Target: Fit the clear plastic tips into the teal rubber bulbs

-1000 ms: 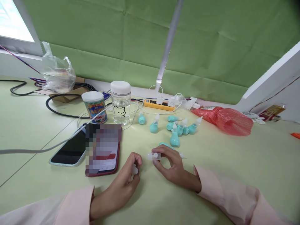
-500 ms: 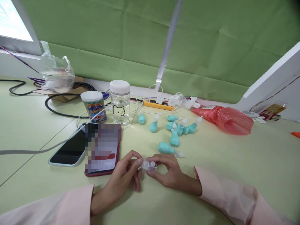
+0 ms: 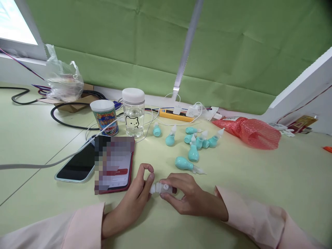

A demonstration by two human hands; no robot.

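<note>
Low over the near part of the table, my right hand grips a small clear plastic nozzle piece between thumb and fingers. The piece lies on its side, and a small round knob shows on it. At its whitish left end, my left hand pinches with the thumb against fingers that are partly hidden; the left index finger is curled above. Just beyond my hands lies a teal bulb nasal aspirator with a clear tip. Several more teal aspirators stand or lie behind it.
Two phones, one dark-screened and one red-cased, lie left of my hands, crossed by a grey cable. Behind them stand a printed can and a water bottle. Farther back are a yellow power strip and red bubble wrap.
The clear piece and my right hand have shifted slightly down. My left thumb has moved left and the left fingers have drawn in. The aspirators have stayed in place.
</note>
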